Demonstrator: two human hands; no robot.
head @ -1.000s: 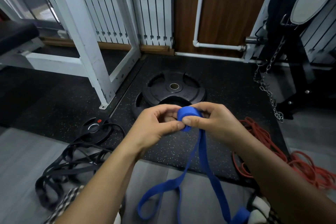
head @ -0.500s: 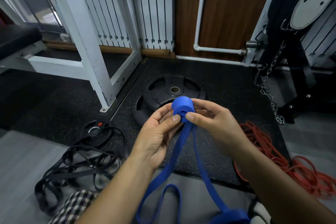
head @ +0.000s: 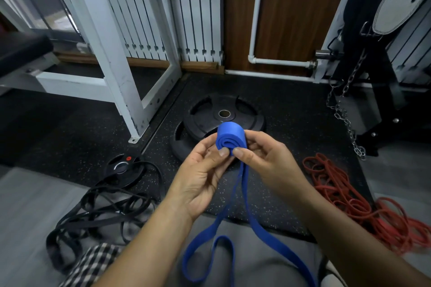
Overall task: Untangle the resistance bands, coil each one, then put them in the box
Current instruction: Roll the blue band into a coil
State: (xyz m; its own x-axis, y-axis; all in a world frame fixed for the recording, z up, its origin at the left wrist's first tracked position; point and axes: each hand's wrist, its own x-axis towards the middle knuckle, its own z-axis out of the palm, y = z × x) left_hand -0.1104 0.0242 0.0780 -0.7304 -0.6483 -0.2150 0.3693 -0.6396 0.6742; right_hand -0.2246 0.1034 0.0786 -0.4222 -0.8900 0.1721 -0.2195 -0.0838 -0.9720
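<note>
**Blue band half coiled between 2 hands**

The blue resistance band [head: 231, 138] is held just in front of the weight plate [head: 224, 115] that lies flat on the speckled black mat [head: 291, 109]. Its upper part is wound into a small roll of several turns, with the spiral end facing the camera. The left hand [head: 200, 177] holds the roll from the left, palm turned up, thumb tip pressed on the roll's lower front edge and fingers curled behind it. The right hand [head: 268, 158] pinches the roll from the right, thumb on the front beside the left thumb, fingers wrapped behind. Both hands grip the same roll, and their thumbs nearly touch.

From the roll, 2 loose strands of the band hang down toward the camera, away from the weight plate, and 1 of them forms a loop low in the view.

Left of the weight plate and nearer the camera, a black tangle of bands [head: 100, 212] lies partly on the mat and partly on the grey floor, beside a smaller plate [head: 123, 168] with a red dot. Right of the weight plate, a red heap of bands [head: 349, 196] sprawls over the mat's edge. A chain [head: 345, 119] hangs farther right. A white rack post [head: 116, 63] stands to the plate's left.
</note>
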